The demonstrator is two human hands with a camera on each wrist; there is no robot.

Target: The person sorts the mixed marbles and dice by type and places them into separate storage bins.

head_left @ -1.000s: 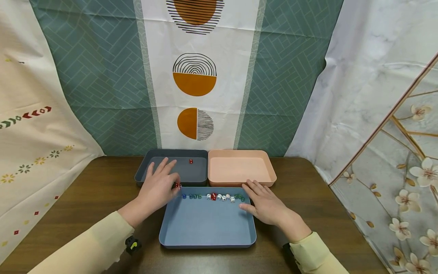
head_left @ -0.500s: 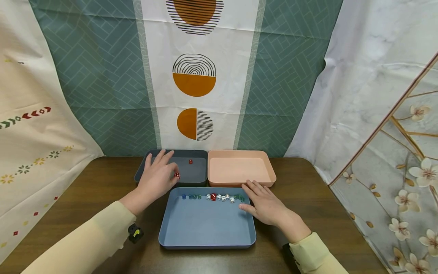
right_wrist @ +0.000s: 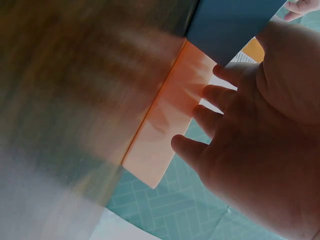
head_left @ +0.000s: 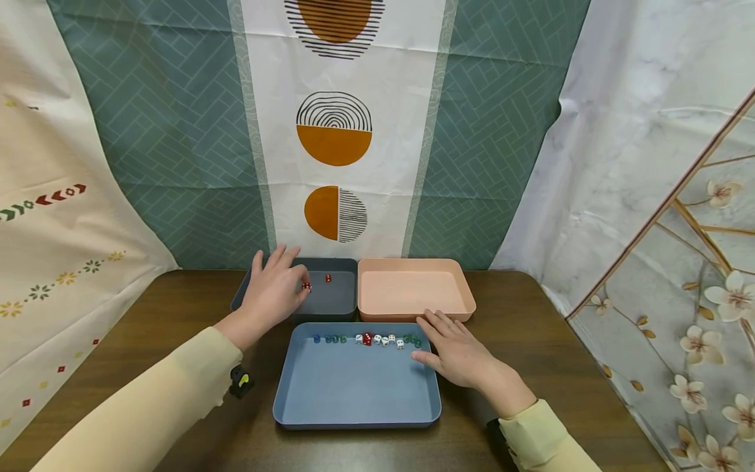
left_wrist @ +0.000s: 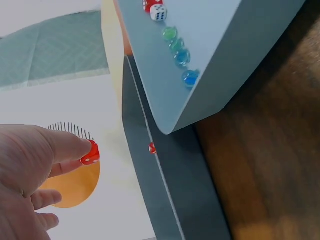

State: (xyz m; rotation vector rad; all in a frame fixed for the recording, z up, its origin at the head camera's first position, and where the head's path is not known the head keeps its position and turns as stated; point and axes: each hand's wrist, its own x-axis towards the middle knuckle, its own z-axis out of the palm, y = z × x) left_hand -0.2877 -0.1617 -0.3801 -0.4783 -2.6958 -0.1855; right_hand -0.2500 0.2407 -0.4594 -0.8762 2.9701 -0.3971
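My left hand [head_left: 272, 292] pinches a red die [left_wrist: 90, 153] between thumb and index finger, over the dark grey tray [head_left: 336, 303]; its other fingers are spread. Inside that tray lies another red die [head_left: 328, 278]. Along the far side of the blue tray [head_left: 356, 387] runs a row of small pieces: blue and green glassy beads [left_wrist: 182, 57] at the left, white dice [head_left: 385, 341] with a red die [head_left: 367, 339] among them, and green beads [head_left: 416, 341] at the right. My right hand [head_left: 461, 357] rests at the blue tray's far right corner, fingers extended.
A pink tray [head_left: 415, 292] stands right of the dark grey one, side by side behind the blue tray. All three are on a dark wooden table [head_left: 501, 308]. Patterned cloth [head_left: 336, 216] hangs behind and at both sides.
My left hand has carried the pinched red die from the blue tray's far left corner up and away, over the dark grey tray. The right hand has stayed in place.
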